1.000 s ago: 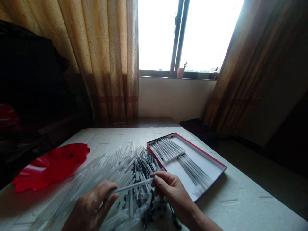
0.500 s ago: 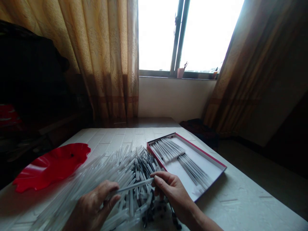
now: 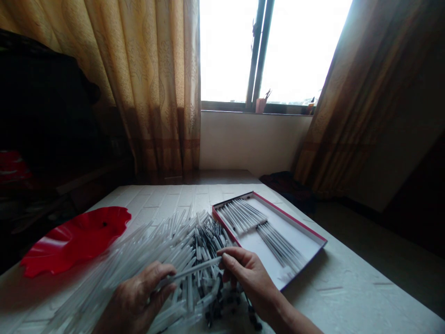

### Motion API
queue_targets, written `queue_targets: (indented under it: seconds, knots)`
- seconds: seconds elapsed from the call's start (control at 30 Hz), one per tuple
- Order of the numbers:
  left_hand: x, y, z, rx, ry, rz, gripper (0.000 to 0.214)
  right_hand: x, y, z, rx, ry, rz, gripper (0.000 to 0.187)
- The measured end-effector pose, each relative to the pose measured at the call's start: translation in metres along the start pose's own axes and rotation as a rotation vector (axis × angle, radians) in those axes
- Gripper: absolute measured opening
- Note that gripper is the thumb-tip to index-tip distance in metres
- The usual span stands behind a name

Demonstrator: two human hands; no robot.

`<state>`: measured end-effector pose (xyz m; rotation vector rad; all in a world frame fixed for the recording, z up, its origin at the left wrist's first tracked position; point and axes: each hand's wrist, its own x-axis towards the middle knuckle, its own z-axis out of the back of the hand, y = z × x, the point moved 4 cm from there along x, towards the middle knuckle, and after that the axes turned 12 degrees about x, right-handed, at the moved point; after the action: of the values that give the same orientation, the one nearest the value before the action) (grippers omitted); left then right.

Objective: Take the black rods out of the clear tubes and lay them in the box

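Pinching a clear plastic tube between thumb and fingers, the right hand holds it level above the heap of tubes and black-tipped pens, while the half-closed left hand grips its other end. A light, even hold should help it avoid snagging its neighbours. The heap lies at the table's near edge, between a red plate and a red-rimmed white box lid holding neat rows of tubes.

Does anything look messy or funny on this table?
Yes, the clear plastic tubes lie in a big jumbled heap, pointing every which way. That looks odd beside the white box with a red rim, where other tubes sit in tidy rows.
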<state>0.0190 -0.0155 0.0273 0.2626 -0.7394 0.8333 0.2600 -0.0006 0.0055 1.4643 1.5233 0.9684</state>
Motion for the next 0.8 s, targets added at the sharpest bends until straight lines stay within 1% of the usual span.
queue_targets:
  seconds: [0.07,0.2,0.37,0.47,0.67,0.8]
  knots:
    - [0.0027,-0.0008,0.0027,0.013,-0.012,-0.011,0.025,0.0,0.0001,0.0001,-0.009,0.002,-0.004,0.051]
    - [0.0042,0.0014,0.0026,0.008,0.02,0.006,0.029,0.0,-0.0008,0.0006,-0.013,0.005,0.0,0.049]
    - [0.0017,0.0006,0.002,0.039,-0.03,0.015,0.03,-0.0003,-0.0026,0.0013,-0.007,0.011,0.002,0.045]
    - [-0.0006,0.0007,0.0006,0.015,-0.036,0.022,0.027,-0.0006,-0.0023,0.0013,-0.009,0.012,0.0,0.045]
    - [-0.0001,0.0028,-0.0014,-0.036,0.054,0.033,0.028,-0.0009,-0.0017,0.0005,-0.016,0.026,-0.007,0.044]
    - [-0.0006,0.0037,-0.0006,0.024,0.027,0.008,0.03,-0.001,-0.0017,0.0003,-0.029,0.024,-0.007,0.045]
